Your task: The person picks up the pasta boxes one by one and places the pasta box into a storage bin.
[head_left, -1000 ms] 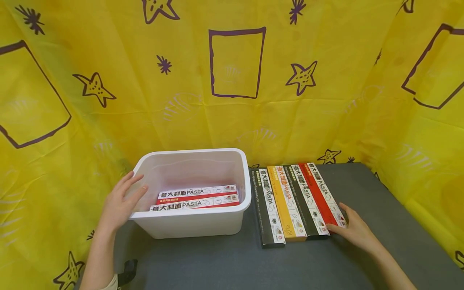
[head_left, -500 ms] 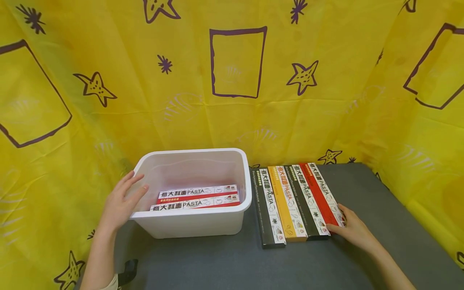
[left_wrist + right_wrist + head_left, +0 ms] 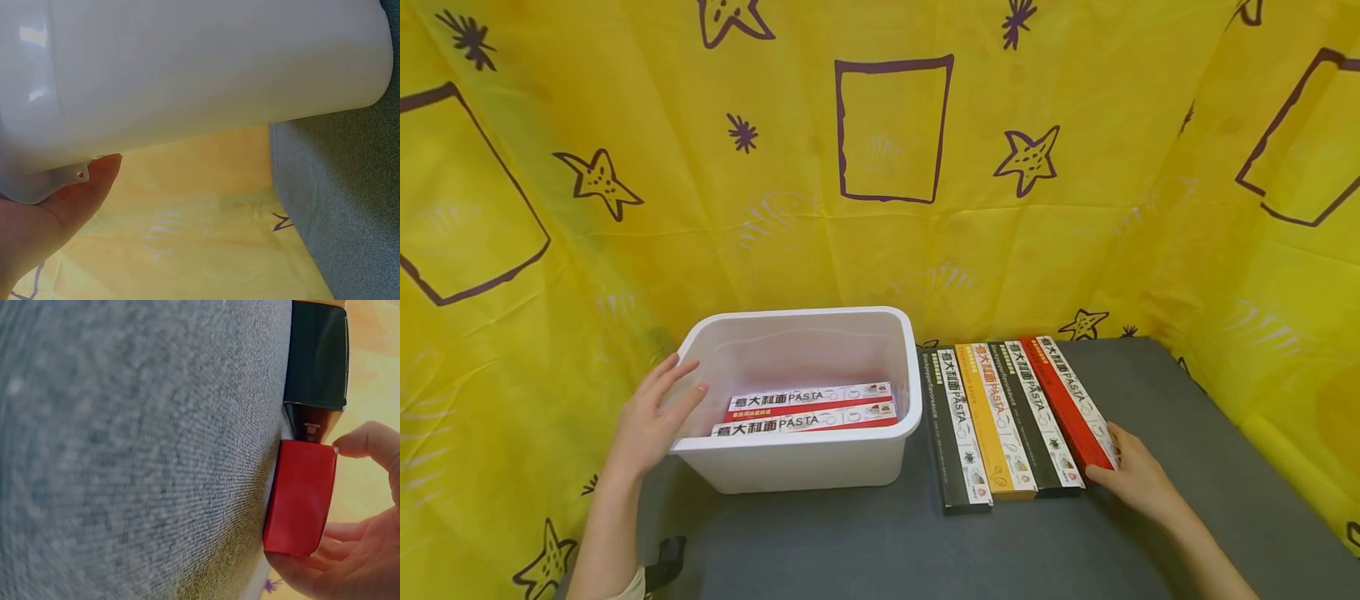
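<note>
A white plastic bin stands left of centre in the head view. Inside it lie red-and-white pasta boxes. At the bin's left rim, my left hand grips the edge; the left wrist view shows a digit against the outside by a small lipped handle. On the right, my right hand pinches the near end of a red pasta box between thumb and fingers. The right wrist view shows that box's red end, with a narrow gap between it and the black box.
Left of the red box lie a black pasta box, a yellow one and another black one, roughly side by side on the grey table. A yellow patterned cloth hangs behind and at both sides.
The red box's near end has shifted slightly right, opening a gap beside the black box. My right hand has moved slightly with it. My left hand has stayed at the rim.
</note>
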Tool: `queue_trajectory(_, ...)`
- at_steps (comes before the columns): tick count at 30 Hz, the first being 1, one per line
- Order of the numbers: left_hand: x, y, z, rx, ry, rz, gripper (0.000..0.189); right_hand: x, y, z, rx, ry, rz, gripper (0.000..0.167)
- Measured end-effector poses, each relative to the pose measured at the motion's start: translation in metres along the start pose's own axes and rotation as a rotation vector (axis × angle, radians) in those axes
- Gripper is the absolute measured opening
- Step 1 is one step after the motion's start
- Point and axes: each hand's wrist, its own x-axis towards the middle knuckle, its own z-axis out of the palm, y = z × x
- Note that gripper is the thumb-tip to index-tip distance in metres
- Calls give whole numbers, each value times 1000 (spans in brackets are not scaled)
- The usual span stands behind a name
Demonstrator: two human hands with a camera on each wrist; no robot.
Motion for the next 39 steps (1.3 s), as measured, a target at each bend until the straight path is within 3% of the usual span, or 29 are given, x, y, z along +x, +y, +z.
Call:
queue_trajectory(12,0,0,0,0,2,1,56,9,13,7,-9,-17,-51,95)
queue_trajectory(18,0,0,0,-4,1,0,56,10,13,5,-35,-31,-12,97)
queue_trajectory(39,0,1,0,-8,-3,-8,56,6,-4,-6,-38,81,164,93)
